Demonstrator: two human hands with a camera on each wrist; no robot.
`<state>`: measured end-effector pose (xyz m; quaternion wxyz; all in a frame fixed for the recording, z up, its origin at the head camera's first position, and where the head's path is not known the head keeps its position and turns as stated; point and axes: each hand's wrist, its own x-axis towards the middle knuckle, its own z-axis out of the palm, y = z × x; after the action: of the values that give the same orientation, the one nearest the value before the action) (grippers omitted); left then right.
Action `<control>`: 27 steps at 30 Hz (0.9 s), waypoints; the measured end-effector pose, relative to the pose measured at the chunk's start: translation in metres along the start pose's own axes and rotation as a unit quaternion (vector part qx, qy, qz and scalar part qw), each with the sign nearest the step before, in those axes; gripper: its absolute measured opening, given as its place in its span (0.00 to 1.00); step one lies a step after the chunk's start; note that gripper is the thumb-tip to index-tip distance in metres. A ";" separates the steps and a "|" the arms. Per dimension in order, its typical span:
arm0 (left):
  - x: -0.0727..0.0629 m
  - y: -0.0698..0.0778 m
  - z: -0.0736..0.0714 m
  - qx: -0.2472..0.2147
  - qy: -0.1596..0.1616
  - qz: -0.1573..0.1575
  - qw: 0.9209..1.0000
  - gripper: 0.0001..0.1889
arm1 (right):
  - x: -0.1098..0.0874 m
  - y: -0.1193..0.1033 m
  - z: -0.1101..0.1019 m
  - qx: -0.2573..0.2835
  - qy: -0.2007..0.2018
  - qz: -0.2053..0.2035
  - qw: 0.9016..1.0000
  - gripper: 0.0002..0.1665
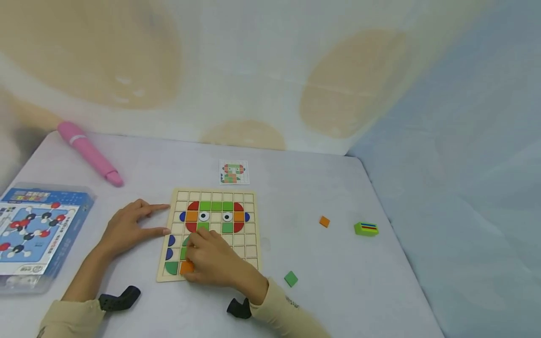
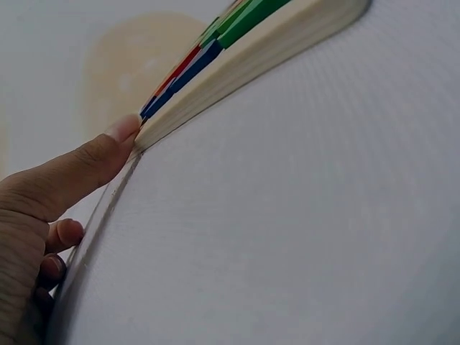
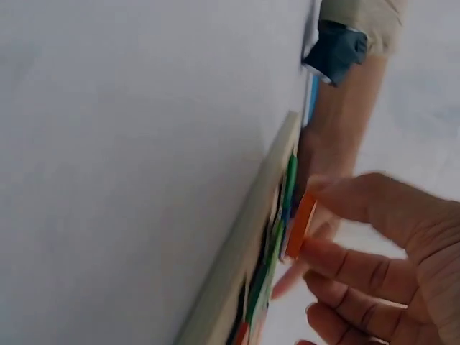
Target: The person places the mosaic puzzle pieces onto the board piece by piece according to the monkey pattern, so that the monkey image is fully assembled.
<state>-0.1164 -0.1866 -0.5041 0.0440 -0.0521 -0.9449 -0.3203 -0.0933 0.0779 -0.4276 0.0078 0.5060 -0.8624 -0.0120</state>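
A wooden grid board lies on the table, partly filled with coloured tiles that form a figure. My right hand pinches an orange square tile between thumb and fingers over the board's near-left part. In the right wrist view that orange tile stands tilted above the board's surface. My left hand touches the board's left edge with thumb and forefinger stretched out. The left wrist view has the thumb against the board's edge. The right hand hides some middle cells.
Behind the board lies a pattern card. To the right are a loose orange tile, a green tile and a small stack of green strips. A boxed molecule set and a pink pen-shaped object lie left.
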 end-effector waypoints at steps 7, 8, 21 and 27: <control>0.003 0.005 -0.001 0.004 0.003 0.006 1.000 0.36 | 0.002 -0.011 0.005 -0.034 0.000 0.025 0.999 0.14; 0.003 0.006 -0.001 0.005 0.002 0.007 1.000 0.36 | 0.001 -0.011 0.005 -0.031 0.003 0.029 0.999 0.15; 0.000 0.004 0.001 0.003 -0.003 -0.003 1.000 0.36 | -0.013 -0.003 -0.004 0.056 0.010 0.081 0.995 0.17; -0.001 0.003 0.000 0.013 -0.006 -0.008 1.000 0.37 | -0.069 0.032 -0.019 0.108 0.020 0.166 0.980 0.22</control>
<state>-0.1154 -0.1843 -0.5026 0.0367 -0.0462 -0.9496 -0.3078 -0.0872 0.1531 -0.4078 -0.0281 0.3538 -0.9303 0.0927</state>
